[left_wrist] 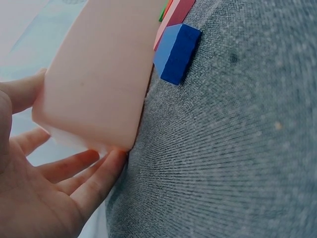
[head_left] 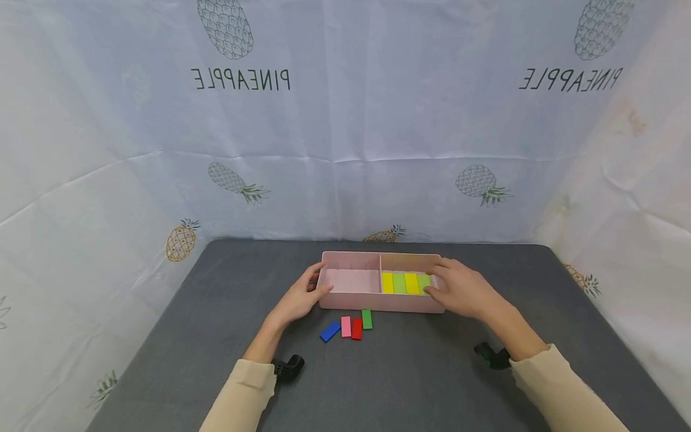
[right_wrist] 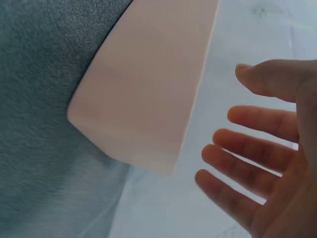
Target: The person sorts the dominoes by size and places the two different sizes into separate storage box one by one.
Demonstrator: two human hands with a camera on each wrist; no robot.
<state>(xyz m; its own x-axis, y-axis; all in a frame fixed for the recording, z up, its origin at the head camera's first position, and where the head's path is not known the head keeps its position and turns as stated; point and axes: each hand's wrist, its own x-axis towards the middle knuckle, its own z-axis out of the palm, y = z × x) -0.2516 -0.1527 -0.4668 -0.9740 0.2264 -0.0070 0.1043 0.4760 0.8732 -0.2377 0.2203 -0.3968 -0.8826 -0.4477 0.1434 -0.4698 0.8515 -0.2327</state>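
Clock face: 12 o'clock points to the far edge of the dark grey table.
Pink box: the open, 2-compartment pink box sits toward 12 o'clock on the table, its long side running from 9 to 3 o'clock, with an upright divider between the compartments.
3 o'clock compartment: 4 blocks side by side, 2 yellow blocks alternating with 2 light green blocks.
Left hand: the left hand grasps the box's 9 o'clock end, thumb at the rim, other fingers around the end wall.
Right hand: the right hand is released, its fingers parted and lightly bent at the box's 3 o'clock end; the right wrist view shows a gap between fingertips and rim. In the head view its thumb overlaps the outermost light green block; contact I cannot tell.
Loose blocks: 4 lie near the box's 6 to 7 o'clock side: blue block, pink block, red block, green block. The blue is tilted toward 2 o'clock.
Backdrop: pineapple-print cloth hangs at 12 o'clock.
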